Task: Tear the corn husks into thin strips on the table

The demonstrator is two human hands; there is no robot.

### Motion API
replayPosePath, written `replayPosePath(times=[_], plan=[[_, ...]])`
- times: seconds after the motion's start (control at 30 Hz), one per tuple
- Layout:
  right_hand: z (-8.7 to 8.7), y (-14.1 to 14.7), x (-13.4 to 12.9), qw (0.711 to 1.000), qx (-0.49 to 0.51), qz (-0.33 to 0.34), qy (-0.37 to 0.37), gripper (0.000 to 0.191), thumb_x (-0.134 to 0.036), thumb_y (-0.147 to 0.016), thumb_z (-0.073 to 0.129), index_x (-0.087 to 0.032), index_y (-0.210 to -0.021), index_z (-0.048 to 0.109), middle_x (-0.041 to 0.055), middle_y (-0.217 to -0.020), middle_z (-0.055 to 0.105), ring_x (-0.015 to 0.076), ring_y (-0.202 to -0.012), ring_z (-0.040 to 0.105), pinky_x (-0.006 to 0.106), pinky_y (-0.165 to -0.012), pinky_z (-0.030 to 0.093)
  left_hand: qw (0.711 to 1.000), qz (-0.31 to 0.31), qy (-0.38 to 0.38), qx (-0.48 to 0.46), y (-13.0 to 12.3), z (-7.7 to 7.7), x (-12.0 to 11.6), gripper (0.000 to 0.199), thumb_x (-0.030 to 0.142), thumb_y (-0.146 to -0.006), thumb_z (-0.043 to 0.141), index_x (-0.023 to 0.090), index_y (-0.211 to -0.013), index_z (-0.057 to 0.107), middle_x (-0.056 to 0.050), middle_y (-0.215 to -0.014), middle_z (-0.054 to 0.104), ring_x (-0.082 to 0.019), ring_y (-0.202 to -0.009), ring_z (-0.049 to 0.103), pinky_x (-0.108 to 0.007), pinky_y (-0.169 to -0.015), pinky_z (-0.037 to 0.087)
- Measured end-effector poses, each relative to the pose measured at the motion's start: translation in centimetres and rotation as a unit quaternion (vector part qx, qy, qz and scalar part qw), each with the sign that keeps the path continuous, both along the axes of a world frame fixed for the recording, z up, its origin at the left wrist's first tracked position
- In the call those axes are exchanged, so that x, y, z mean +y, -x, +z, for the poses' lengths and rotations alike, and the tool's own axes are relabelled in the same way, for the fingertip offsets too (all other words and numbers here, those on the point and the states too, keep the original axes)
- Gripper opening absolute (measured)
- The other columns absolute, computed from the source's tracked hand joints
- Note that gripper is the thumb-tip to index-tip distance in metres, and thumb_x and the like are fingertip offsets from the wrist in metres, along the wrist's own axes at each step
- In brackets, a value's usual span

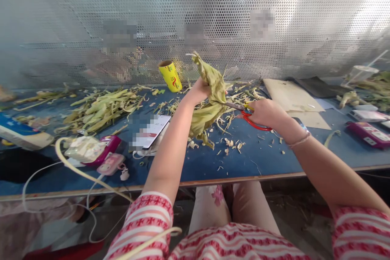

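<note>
My left hand [201, 90] is closed around a bunch of dried, yellow-green leaves [204, 118], lifted over the blue table. The bunch's tip points up and its wide leaves hang below my wrist; part of my fingers is hidden behind it. My right hand [264, 113] grips a pair of scissors [254, 123] with red and yellow handles. The scissor blades reach left and meet the leaves just under my left hand. Small pale trimmings [233, 145] lie on the tabletop beneath.
A pile of dried leaf strips [105, 107] lies to the left. Nearby are a phone [157, 130], a yellow cardboard tube [170, 76], a purple box [111, 146] and a white cable [39, 172]. Cardboard sheets [292, 95] and a plastic cup [364, 74] stand right. A perforated metal panel [219, 8] closes the back.
</note>
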State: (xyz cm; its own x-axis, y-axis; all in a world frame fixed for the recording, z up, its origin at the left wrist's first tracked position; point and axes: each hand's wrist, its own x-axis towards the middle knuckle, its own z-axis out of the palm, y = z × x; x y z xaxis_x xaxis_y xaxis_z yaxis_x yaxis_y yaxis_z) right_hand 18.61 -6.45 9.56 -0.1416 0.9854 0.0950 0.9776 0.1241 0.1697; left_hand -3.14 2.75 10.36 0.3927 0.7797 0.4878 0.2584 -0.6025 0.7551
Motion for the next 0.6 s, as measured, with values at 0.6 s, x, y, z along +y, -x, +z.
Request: replayPosePath(times=[0.6], plan=[[-0.3, 1.4, -1.2, 0.999, -0.001, 0.043, 0.013, 0.074, -0.073, -0.088, 0.027, -0.01, -0.1, 0.062, 0.0196, -0.087, 0.07, 0.0309, -0.086, 0.068, 0.035, -0.07, 0.046, 0.999, 0.01, 0.028, -0.022, -0.5, 0.3, -1.0, 0.035, 0.043, -0.082, 0.064, 0.018, -0.108, 0.061, -0.009, -0.086, 0.069, -0.029, -0.099, 0.068, -0.049, -0.085, 0.057]])
